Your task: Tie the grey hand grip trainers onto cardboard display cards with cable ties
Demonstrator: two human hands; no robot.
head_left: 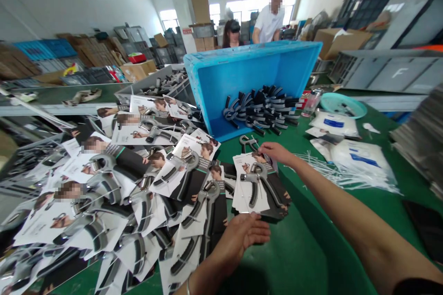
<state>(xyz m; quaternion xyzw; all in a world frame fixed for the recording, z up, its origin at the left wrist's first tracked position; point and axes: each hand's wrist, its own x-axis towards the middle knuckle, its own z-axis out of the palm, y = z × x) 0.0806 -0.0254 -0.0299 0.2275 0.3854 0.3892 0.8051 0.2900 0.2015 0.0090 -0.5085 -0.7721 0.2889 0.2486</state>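
Observation:
A grey and black hand grip [254,186] lies on a small stack of printed cards [282,200] on the green table. My left hand [244,233] is beside the stack's near edge, its fingers stretched out and nothing held in it. At the far right corner of the same stack is my right hand [277,153], fingers bent toward the cards; its fingertips are too small to read clearly. Just beyond the stack sits a loose hand grip [248,143]. A large pile of carded hand grips [114,184] spreads out on the left.
A tilted blue crate [252,50] with many hand grips stands behind. White zip ties [332,170], plastic bags [363,156] and a turquoise tray [358,106] lie on the right, with a dark flat object [424,226] near the edge. Two people are in the background.

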